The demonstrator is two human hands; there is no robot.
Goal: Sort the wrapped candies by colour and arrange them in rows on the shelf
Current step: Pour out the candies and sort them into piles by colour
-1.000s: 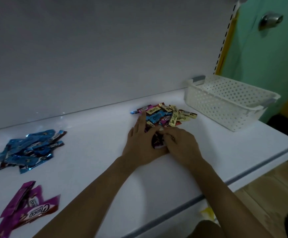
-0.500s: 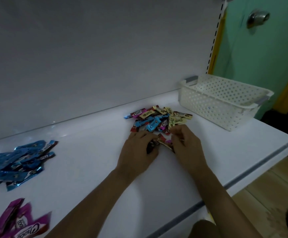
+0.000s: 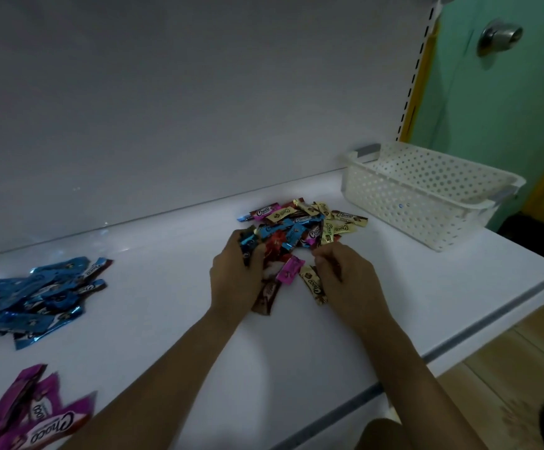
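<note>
A mixed pile of wrapped candies (image 3: 303, 222) in blue, pink, gold and red lies on the white shelf (image 3: 153, 287), left of the basket. My left hand (image 3: 235, 280) grips a few blue candies (image 3: 248, 242) at the pile's near left edge. My right hand (image 3: 345, 277) has curled fingers and pinches the upper end of a gold candy (image 3: 312, 284) that lies on the shelf. Between my hands lie a pink candy (image 3: 291, 273) and a brown candy (image 3: 265, 298). A sorted blue heap (image 3: 36, 293) sits far left. A pink heap (image 3: 27, 414) is at the near left corner.
A white perforated basket (image 3: 426, 203) stands at the shelf's right end, close to the pile. The shelf's back panel rises just behind the candies. The front edge with a grey rail (image 3: 459, 345) runs diagonally at the right; a green door with a knob (image 3: 499, 35) lies beyond.
My hands have drawn apart. The left now holds blue candies at the pile's edge. Pink, brown and gold candies now lie loose between the hands.
</note>
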